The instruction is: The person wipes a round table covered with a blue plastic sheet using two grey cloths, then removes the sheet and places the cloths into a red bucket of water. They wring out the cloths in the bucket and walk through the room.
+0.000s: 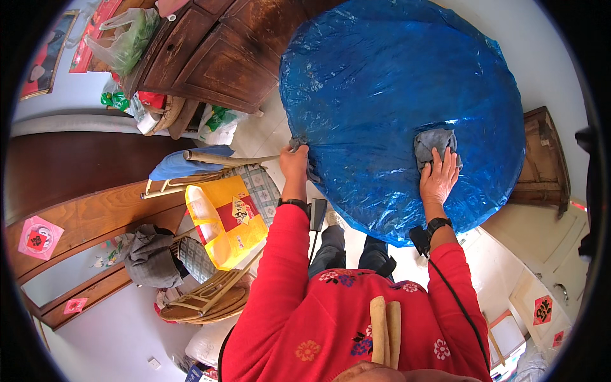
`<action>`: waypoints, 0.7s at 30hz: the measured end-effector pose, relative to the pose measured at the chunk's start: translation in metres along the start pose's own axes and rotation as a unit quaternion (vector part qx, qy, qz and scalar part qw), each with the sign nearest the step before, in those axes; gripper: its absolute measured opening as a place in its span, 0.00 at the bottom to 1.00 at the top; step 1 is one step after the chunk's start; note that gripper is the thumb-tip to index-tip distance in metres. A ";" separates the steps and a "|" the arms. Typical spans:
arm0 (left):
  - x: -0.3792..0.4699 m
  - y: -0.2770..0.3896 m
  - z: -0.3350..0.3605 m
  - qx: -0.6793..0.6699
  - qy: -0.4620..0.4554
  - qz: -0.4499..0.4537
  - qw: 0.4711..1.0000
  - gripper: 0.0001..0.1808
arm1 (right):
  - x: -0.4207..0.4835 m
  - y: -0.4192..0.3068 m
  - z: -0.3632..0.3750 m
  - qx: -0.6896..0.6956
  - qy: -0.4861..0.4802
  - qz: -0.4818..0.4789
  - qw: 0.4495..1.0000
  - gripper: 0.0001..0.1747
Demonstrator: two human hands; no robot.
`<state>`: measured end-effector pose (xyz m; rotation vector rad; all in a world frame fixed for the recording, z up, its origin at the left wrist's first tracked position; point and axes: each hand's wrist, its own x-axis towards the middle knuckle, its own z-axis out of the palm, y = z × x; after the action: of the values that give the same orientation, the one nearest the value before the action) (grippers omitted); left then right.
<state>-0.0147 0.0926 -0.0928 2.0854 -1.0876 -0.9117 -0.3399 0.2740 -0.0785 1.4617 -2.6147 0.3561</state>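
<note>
A round table covered with crinkled blue plastic sheeting [382,86] stands before me. On its near right part my right hand [439,176] lies with fingers spread, pressing a folded grey cloth [434,141] flat against the plastic. At the table's left rim my left hand [293,164] is closed around another piece of grey cloth [312,173], which shows above and beside the fingers. How far that cloth reaches under the hand is hidden. Both wrists wear dark bands with small devices and cables.
Left of me is a bamboo chair [205,155] draped with blue fabric; a yellow and red bag [241,224] stands beside it. A worn wooden cabinet [219,62] is beyond. A wooden stool-like piece [544,157] stands right of the table, near pale cupboard doors [539,234].
</note>
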 end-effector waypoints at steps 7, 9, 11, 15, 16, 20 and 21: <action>0.004 0.003 -0.020 -0.025 -0.094 0.003 0.995 0.12 | 0.000 0.000 0.001 0.001 0.008 -0.003 1.000 0.26; 0.004 0.000 -0.026 -0.145 -0.135 -0.040 0.979 0.12 | 0.000 -0.001 0.000 -0.012 0.002 0.002 1.000 0.26; 0.002 -0.002 -0.030 -0.229 -0.149 -0.034 0.961 0.09 | 0.000 -0.001 0.000 0.000 0.007 -0.001 1.000 0.26; -0.001 0.001 -0.025 -0.249 -0.172 -0.065 0.951 0.11 | 0.000 -0.001 0.001 -0.001 0.008 0.003 1.000 0.26; -0.001 0.003 -0.021 -0.148 -0.145 -0.024 0.978 0.12 | 0.000 -0.001 0.001 0.002 0.008 0.001 1.000 0.26; 0.007 0.004 -0.011 0.047 -0.085 0.021 0.995 0.14 | 0.000 -0.001 0.003 0.000 0.012 -0.003 1.000 0.26; 0.010 0.003 -0.013 0.043 -0.095 0.005 0.995 0.15 | -0.001 -0.001 0.003 -0.003 0.008 0.001 1.000 0.26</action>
<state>-0.0019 0.0856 -0.0863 2.0932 -1.2523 -1.0947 -0.3392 0.2734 -0.0813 1.4483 -2.6015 0.3580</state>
